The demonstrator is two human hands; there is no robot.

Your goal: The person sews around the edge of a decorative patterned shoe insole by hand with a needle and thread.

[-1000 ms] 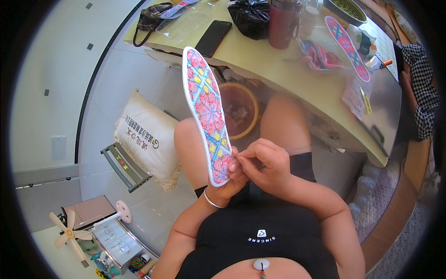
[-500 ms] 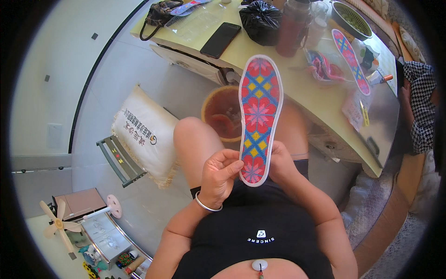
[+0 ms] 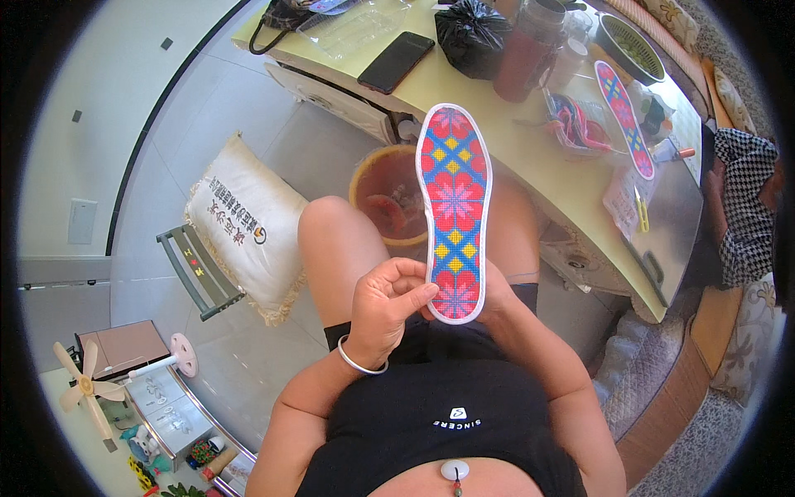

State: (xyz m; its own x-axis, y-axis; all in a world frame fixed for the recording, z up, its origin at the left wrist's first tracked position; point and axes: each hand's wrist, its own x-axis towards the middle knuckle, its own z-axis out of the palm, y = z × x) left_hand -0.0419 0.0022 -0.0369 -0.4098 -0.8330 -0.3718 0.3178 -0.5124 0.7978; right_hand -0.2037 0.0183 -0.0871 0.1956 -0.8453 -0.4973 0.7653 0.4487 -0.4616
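Note:
An embroidered insole with red and pink flowers on a blue and yellow pattern stands upright over my lap, pattern side toward me. My left hand, with a white bangle at the wrist, grips its lower left edge with thumb on the front. My right hand is mostly hidden behind the insole's heel, holding it from the back. A second, matching insole lies on the yellow-green table at the right.
On the table sit a black phone, a black bag, a dark red bottle, coloured threads and a green bowl. An orange bucket stands under it. A white sack and small rack lie left.
The insole swung from tilted left with its edge toward me to upright, turning its patterned face to me. My right hand moved behind the heel; my left hand now grips the front edge.

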